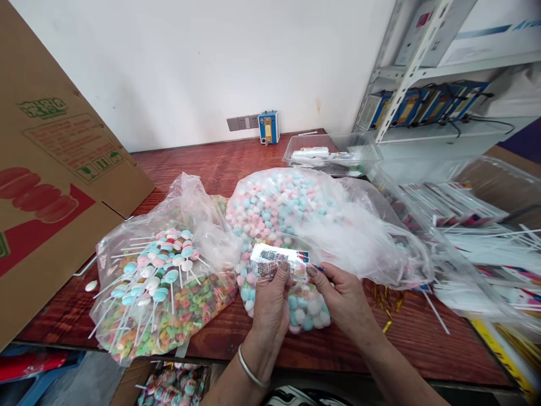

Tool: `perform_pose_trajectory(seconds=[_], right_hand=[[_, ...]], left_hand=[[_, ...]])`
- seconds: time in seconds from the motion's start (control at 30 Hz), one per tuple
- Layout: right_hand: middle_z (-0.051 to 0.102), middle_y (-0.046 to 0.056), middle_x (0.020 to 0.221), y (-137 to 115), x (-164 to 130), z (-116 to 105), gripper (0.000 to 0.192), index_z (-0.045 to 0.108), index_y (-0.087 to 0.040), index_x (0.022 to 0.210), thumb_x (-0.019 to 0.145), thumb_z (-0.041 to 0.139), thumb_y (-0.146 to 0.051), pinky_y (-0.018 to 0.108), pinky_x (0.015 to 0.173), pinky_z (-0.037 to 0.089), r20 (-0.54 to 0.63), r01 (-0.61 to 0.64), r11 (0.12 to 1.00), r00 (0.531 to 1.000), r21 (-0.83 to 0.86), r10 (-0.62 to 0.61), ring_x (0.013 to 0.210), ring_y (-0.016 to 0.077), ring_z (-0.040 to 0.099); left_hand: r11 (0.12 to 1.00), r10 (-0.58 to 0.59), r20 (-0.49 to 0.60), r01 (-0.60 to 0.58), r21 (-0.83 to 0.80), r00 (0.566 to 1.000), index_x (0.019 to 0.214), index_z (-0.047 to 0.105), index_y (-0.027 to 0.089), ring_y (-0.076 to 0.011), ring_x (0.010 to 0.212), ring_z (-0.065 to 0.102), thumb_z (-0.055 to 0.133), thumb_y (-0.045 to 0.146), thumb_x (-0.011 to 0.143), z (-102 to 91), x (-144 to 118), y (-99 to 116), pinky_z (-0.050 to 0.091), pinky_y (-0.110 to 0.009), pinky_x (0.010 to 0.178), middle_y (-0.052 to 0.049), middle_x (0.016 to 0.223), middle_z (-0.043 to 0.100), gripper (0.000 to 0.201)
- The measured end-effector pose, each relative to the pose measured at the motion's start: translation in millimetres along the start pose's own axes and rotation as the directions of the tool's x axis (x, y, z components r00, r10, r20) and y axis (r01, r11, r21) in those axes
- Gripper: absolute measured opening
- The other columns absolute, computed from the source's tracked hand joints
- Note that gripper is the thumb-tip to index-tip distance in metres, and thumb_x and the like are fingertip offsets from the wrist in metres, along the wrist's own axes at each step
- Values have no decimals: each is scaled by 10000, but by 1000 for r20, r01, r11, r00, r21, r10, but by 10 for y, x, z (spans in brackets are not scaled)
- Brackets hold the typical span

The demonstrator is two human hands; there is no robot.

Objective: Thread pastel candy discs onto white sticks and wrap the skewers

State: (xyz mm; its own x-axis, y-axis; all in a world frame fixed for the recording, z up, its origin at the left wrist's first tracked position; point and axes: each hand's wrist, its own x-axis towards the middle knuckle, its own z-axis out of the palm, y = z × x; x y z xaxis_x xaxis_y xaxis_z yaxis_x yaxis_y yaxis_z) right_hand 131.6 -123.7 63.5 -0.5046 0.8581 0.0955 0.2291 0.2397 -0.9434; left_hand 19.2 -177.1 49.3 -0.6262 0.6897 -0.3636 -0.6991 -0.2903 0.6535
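Right now the left hand (270, 307) and the right hand (344, 299) pinch one small printed packet (279, 262) between them, thumbs and forefingers closed on its lower edge, the other fingers curled loosely beneath. It sits just above the fingertips, over the big bag of pink and blue candies (279, 211). Judging by the grip, working the packet calls for holding near its corners and pulling evenly, so the thin film neither tears nor crumples. Left of the left hand's fingers lies a bag of lollipops (163, 270) on coloured cereal rings. The packet's print shows a dark code-like block and red-and-blue marks (too small to read); the cardboard box (51, 186) bears green and red characters, also illegible.
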Motion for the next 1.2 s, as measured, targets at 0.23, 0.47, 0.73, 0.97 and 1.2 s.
perform_pose_trajectory(seconds=[0.23, 0.47, 0.73, 0.97, 1.2], right_hand=[[493, -15, 548, -84, -32, 31, 465, 520, -193, 571, 949, 465, -459, 243, 522, 346, 37, 146, 975, 989, -168, -141, 548, 139, 453], [599, 46, 1007, -175, -162, 44, 226, 625, -220, 1060, 972, 474, -363, 291, 781, 462, -154, 309, 950, 937, -51, -313, 896, 187, 576], [576, 75, 1224, -214, -152, 227, 205, 698, -230, 986, 972, 503, -292, 335, 952, 463, -54, 319, 947, 947, 34, -317, 1146, 206, 556], [704, 46, 878, -139, -124, 290, 270, 678, -200, 784, 975, 490, -232, 362, 864, 457, -40, 409, 894, 906, -182, -422, 881, 190, 639], [709, 38, 886, -220, -92, 304, 213, 626, -206, 759, 951, 534, -208, 363, 853, 438, -9, 533, 796, 830, -286, -558, 891, 188, 636]], left_hand=[[982, -125, 80, 135, -129, 989, 796, 625, 141, -62, 520, 554, 866, 201, 626, -134, 62, 21, 473, -161, 502, 39, 645, 616, 301], [948, -156, 99, 177, -265, 983, 740, 619, 148, -76, 552, 575, 795, 250, 739, -209, 122, 76, 526, -193, 587, 32, 635, 601, 204], [988, -3, 135, 24, -151, 991, 817, 631, 167, -66, 576, 577, 854, 258, 655, -190, 32, 116, 484, -168, 566, 41, 682, 622, 291], [990, -114, 132, 123, -62, 985, 683, 564, 136, -38, 486, 490, 868, 238, 625, -267, -48, 143, 404, -143, 475, 60, 571, 534, 326], [901, -317, 150, 347, -260, 936, 907, 635, 135, -93, 671, 631, 840, 226, 682, -371, 37, 113, 526, -184, 603, -13, 813, 671, 318]])
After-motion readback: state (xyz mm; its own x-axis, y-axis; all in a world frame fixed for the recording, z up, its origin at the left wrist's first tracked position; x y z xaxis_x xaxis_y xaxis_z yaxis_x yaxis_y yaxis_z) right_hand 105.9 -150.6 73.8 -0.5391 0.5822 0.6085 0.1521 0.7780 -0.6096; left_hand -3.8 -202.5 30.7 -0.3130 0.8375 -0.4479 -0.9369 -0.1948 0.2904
